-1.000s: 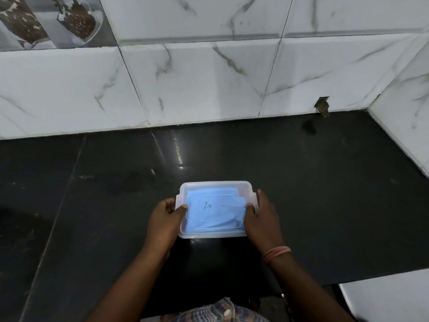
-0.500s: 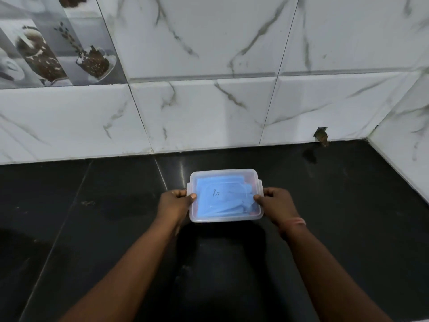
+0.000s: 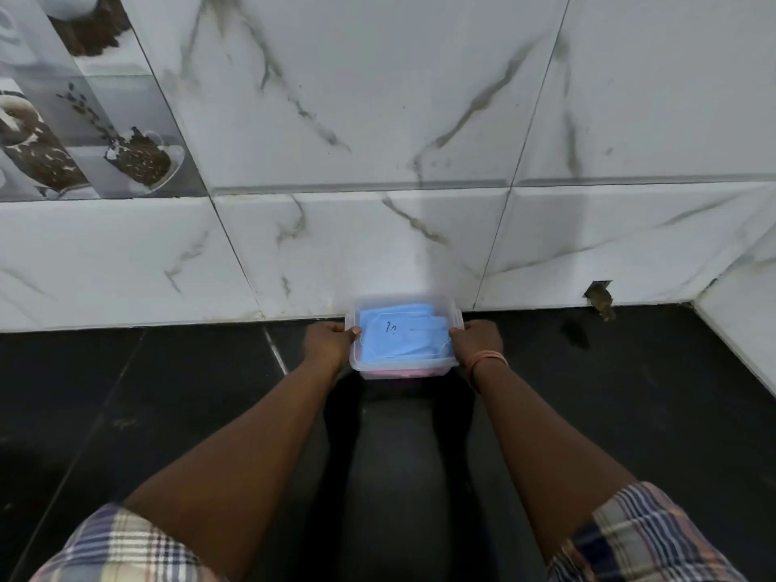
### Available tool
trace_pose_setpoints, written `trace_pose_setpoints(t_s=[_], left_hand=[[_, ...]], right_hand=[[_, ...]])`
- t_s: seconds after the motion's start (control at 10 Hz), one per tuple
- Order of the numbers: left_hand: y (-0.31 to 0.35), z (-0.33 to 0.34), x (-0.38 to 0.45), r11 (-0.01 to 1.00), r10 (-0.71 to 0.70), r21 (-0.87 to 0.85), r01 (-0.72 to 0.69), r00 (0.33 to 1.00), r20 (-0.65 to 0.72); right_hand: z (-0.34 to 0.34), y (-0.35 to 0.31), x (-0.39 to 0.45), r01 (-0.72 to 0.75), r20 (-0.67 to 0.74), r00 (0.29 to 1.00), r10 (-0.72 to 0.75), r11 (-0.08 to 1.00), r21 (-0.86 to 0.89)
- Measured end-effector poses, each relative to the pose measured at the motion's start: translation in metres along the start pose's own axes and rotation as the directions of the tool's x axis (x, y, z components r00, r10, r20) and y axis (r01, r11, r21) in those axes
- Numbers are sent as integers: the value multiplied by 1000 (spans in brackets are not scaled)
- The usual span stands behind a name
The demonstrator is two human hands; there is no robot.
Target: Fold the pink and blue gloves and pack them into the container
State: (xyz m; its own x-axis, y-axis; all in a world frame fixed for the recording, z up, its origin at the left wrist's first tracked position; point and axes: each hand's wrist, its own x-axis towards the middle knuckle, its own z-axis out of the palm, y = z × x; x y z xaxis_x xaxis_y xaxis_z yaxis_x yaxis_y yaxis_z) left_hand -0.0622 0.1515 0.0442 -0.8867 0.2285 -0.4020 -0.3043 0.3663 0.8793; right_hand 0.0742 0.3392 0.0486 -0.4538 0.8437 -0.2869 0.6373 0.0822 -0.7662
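Gloves sit packed inside a clear plastic container (image 3: 404, 363): the folded blue glove (image 3: 401, 336) lies on top under the see-through lid, and a strip of the pink glove (image 3: 399, 373) shows through the near wall at the bottom. The container is at the far edge of the black countertop (image 3: 168, 413), right against the white marble wall tiles (image 3: 378, 119). Both arms are stretched out; the left hand (image 3: 329, 340) clasps the container's left end and the right hand (image 3: 476, 340), with an orange wristband (image 3: 487, 358), clasps its right end, fingers curled round the rim.
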Motion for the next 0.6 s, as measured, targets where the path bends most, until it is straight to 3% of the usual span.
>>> trace_pose_setpoints(t_s=[0.3,0.5,0.6], left_hand=[[3,8,20,997,-25,-70,21,998,-57],[14,1,16,988,82,136,-72,995,-64],[25,-9,6,935,201,313,-168,977,-76]], right_hand=[[29,-3,16,30,-75,997,-26,998,50],[27,-6,0,94,-50,994,-92,995,30],[19,-14,-9,88,-70,992,-101,981,-176]])
